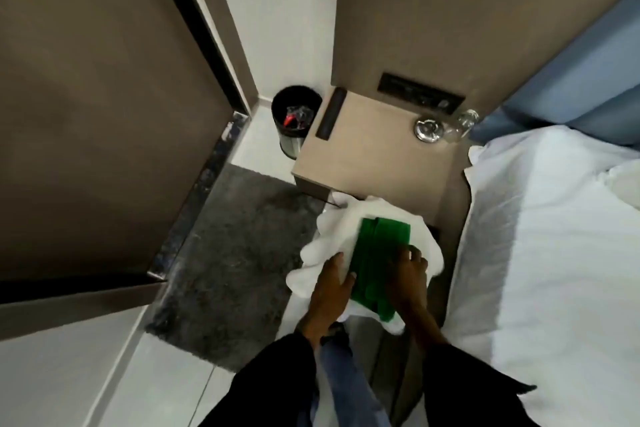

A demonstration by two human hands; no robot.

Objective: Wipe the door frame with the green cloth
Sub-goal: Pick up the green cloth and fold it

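Note:
A folded green cloth (375, 262) lies on top of a bundle of white cloth (332, 239) held in front of me. My left hand (330, 291) grips the white bundle from the left, thumb on the green cloth's edge. The fingers of my right hand (410, 279) curl around the green cloth's right side. The brown door (97, 107) stands at the left, with its dark frame strip (194, 17) running along its right edge and a speckled stone threshold (204, 180) at the floor.
A beige bedside table (374, 156) holds a metal ashtray (428, 130) and a glass (465, 123). A black bin (294, 114) stands in the corner. A grey mat (235, 246) lies by the threshold. A white bed (554, 253) fills the right.

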